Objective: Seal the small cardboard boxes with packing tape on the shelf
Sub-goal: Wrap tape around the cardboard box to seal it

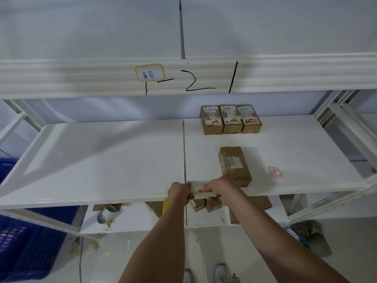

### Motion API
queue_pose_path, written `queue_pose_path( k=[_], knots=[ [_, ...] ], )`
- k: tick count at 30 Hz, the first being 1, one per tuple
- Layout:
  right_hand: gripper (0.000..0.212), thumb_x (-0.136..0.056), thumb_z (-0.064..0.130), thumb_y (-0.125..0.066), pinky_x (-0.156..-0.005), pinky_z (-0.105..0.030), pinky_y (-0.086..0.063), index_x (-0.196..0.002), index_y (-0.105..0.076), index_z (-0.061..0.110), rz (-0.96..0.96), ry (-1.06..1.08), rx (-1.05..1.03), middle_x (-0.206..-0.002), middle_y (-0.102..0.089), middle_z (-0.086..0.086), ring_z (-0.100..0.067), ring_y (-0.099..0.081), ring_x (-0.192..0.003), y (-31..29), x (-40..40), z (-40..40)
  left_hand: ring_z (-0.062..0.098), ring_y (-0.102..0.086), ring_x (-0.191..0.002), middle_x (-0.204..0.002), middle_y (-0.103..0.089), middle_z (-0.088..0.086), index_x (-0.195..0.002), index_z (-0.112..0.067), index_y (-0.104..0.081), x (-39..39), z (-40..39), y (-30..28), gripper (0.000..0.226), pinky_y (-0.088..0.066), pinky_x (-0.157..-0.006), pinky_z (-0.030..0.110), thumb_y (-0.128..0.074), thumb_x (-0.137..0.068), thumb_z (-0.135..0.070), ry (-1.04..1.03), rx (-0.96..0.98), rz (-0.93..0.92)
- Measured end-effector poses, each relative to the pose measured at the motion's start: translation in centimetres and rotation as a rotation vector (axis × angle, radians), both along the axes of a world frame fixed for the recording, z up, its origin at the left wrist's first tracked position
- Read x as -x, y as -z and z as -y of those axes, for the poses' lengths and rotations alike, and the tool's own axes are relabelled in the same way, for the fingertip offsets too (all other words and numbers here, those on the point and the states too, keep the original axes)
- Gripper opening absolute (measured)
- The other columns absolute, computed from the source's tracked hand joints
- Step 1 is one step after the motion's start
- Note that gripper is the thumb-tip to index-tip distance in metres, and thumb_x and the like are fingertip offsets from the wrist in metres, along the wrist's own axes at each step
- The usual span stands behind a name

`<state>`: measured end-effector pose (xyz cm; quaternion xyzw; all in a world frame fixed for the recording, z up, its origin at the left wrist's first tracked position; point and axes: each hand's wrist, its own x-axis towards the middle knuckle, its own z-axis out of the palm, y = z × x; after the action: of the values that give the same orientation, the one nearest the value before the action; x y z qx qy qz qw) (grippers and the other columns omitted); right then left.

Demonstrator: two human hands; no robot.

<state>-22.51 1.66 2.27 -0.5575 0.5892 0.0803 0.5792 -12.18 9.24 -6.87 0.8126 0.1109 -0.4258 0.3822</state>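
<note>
Hands pinching tape strip [196,187] at shelf [102,160] front edge, left hand [179,193], right hand [217,188], box [234,164] just behind

- Brown cardboard box [234,163]: long, lying flat on the white shelf [102,156], near the front edge, right of the centre seam; clear tape and a torn white label patch on its top face.
- Three small boxes [230,119]: side by side, touching, at the shelf's back; printed labels on top.
- Strip of packing tape [196,186]: pale, stretched between both hands at the shelf's front edge, just beside the long box.
</note>
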Motion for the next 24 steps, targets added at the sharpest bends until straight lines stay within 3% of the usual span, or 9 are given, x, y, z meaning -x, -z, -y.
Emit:
queue_pose_path(
  k=[2, 4, 6, 11, 12, 15, 17, 21, 24],
  knots=[
    [0.03, -0.076, 0.003, -0.083, -0.056, -0.024, -0.057, -0.102, -0.07, 0.0, 0.073, -0.01, -0.01, -0.096, -0.07, -0.011, -0.019, -0.067, -0.075, -1.8, -0.3, 0.8, 0.018, -0.062, -0.043, -0.062, -0.065, 0.012, -0.074, -0.001, -0.06, 0.0, 0.0, 0.7, 0.036, -0.043, -0.036, 0.02, -0.066, -0.095, -0.03, -0.002, 0.008, 0.039],
    [0.018, -0.081, 0.003, -0.079, -0.052, -0.022, -0.054, -0.096, -0.07, 0.001, 0.164, -0.033, 0.049, -0.101, -0.071, -0.008, -0.017, -0.07, -0.085, -4.5, -0.7, 2.6, 0.023, -0.064, -0.048, -0.06, -0.062, 0.012, -0.072, -0.001, -0.057, 0.2, 0.2, 1.0, 0.034, -0.06, -0.055, 0.033, -0.065, -0.096, -0.024, -0.006, 0.013, 0.093],
    [0.019, -0.081, 0.0, -0.078, -0.049, -0.022, -0.053, -0.098, -0.069, -0.001, 0.221, -0.014, 0.116, -0.099, -0.074, -0.011, -0.014, -0.074, -0.082, -6.8, -0.6, 4.2, 0.023, -0.064, -0.051, -0.059, -0.061, 0.011, -0.075, 0.0, -0.058, 0.6, 0.4, 1.1, 0.029, -0.063, -0.071, 0.038, -0.058, -0.098, -0.019, 0.032, -0.001, 0.146],
    [0.02, -0.073, 0.002, -0.085, -0.05, -0.022, -0.052, -0.09, -0.077, 0.002, 0.106, -0.224, 0.258, -0.103, -0.071, -0.009, -0.021, -0.069, -0.079, -6.5, 0.3, 5.8, 0.025, -0.068, -0.062, -0.074, -0.073, 0.013, -0.089, -0.001, -0.067, 0.6, 1.5, -0.4, 0.023, -0.061, -0.066, 0.035, -0.059, -0.095, -0.021, 0.103, -0.01, 0.185],
    [0.018, -0.073, 0.004, -0.086, -0.055, -0.026, -0.056, -0.089, -0.078, 0.004, 0.088, -0.261, 0.258, -0.106, -0.07, -0.009, -0.025, -0.069, -0.083, -6.0, 0.5, 5.8, 0.026, -0.067, -0.061, -0.077, -0.073, 0.015, -0.091, 0.001, -0.066, 0.5, 1.9, -0.8, 0.034, -0.061, -0.064, 0.036, -0.056, -0.099, -0.03, 0.033, 0.09, 0.096],
    [0.016, -0.075, 0.006, -0.084, -0.078, -0.038, -0.062, -0.089, -0.078, 0.005, 0.028, -0.337, 0.271, -0.104, -0.072, -0.01, -0.027, -0.071, -0.091, -5.1, 0.8, 6.1, 0.037, -0.069, -0.089, -0.106, -0.071, 0.025, -0.114, 0.005, -0.06, 0.6, 2.9, -3.3, 0.067, -0.059, -0.081, 0.046, -0.045, -0.099, -0.059, -0.161, 0.53, -0.507],
    [0.019, -0.074, 0.006, -0.085, -0.077, -0.038, -0.061, -0.091, -0.078, 0.004, 0.008, -0.356, 0.268, -0.1, -0.073, -0.013, -0.028, -0.072, -0.09, -4.8, 1.0, 6.4, 0.044, -0.065, -0.105, -0.119, -0.066, 0.026, -0.125, 0.0, -0.054, 0.8, 3.2, -4.6, 0.081, -0.055, -0.091, 0.052, -0.042, -0.09, -0.073, -0.238, 0.691, -0.723],
    [0.022, -0.08, 0.007, -0.081, -0.061, -0.027, -0.054, -0.1, -0.074, 0.001, -0.027, -0.355, 0.267, -0.099, -0.071, -0.013, -0.02, -0.063, -0.073, -4.8, 1.5, 6.9, 0.042, -0.063, -0.113, -0.12, -0.068, 0.022, -0.124, 0.002, -0.06, 1.3, 2.8, -5.0, 0.1, -0.051, -0.098, 0.054, -0.044, -0.078, -0.085, -0.301, 0.827, -0.745],
    [0.018, -0.083, 0.011, -0.079, -0.061, -0.026, -0.053, -0.099, -0.076, 0.003, -0.063, -0.366, 0.29, -0.094, -0.072, -0.01, -0.017, -0.06, -0.068, -4.8, 1.9, 7.3, 0.038, -0.065, -0.11, -0.124, -0.066, 0.019, -0.125, -0.001, -0.06, 1.1, 2.5, -5.2, 0.079, -0.054, -0.095, 0.052, -0.063, -0.082, -0.067, -0.183, 0.836, -0.614]
  ],
)
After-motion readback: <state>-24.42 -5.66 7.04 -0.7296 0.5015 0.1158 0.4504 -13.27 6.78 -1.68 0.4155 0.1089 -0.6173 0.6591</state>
